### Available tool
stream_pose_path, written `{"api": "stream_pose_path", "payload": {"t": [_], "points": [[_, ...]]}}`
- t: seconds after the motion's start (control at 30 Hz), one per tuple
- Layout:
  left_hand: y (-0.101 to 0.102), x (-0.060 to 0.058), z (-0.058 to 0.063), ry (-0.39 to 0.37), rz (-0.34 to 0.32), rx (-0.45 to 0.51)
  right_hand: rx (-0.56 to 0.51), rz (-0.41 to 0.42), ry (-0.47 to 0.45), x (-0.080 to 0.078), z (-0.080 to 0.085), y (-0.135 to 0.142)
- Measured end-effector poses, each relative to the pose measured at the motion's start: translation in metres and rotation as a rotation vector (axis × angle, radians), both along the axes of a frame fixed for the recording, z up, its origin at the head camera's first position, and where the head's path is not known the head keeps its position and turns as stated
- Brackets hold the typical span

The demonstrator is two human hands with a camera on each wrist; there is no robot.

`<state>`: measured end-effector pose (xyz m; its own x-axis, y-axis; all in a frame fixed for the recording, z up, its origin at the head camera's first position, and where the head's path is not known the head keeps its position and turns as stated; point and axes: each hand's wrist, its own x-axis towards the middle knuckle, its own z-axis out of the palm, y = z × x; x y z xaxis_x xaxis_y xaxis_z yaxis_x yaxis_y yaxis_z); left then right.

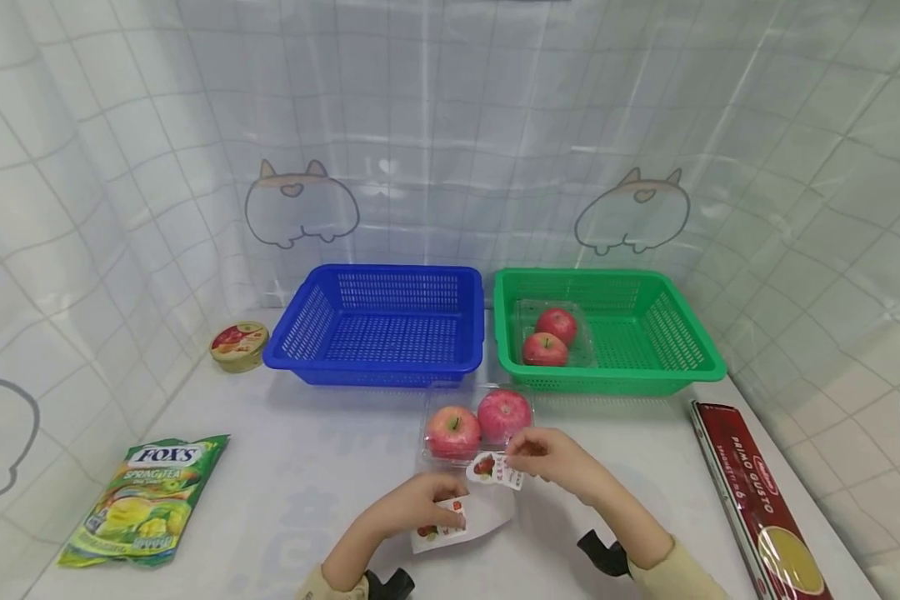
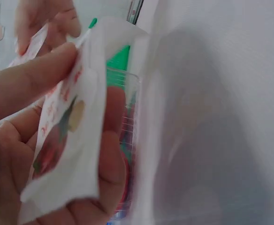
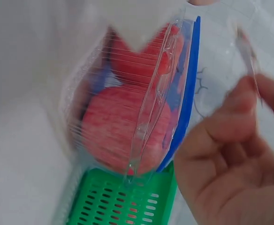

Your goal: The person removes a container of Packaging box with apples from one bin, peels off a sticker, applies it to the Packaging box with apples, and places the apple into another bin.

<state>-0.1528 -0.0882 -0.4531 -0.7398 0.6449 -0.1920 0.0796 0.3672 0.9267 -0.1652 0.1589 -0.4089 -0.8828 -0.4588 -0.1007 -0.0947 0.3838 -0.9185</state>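
Observation:
In the head view, my left hand (image 1: 420, 504) grips a strip of white label paper (image 1: 487, 515) printed with red characters and a strawberry picture; the left wrist view shows the strip (image 2: 69, 145) between thumb and fingers. My right hand (image 1: 562, 465) pinches a single label (image 1: 487, 468) by one end, also with a strawberry picture. Seen nearly edge-on in the right wrist view, that label (image 3: 247, 56) sits between thumb and finger. Just beyond both hands stands a clear plastic box (image 1: 429, 408) holding two apples (image 1: 453, 432).
Behind the box stand a blue basket (image 1: 390, 367) and a green basket (image 1: 622, 379), the green one holding another box of apples (image 1: 546, 348). At left are a round tin (image 1: 238, 346) and a FOX'S candy bag (image 1: 146, 500). A red spaghetti pack (image 1: 757, 500) lies at right.

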Motion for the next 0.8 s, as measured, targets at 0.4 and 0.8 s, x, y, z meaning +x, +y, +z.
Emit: {"api": "stream_pose_path", "payload": {"t": [0.4,0.8], "points": [[0.000,-0.001,-0.003,0.172,-0.002,-0.171,-0.133,-0.382,-0.059,-0.024,-0.001,-0.015],[-0.010,-0.004,0.023,0.285,-0.036,-0.217,-0.069,-0.365,-0.025,-0.034,-0.005,-0.023]]}}
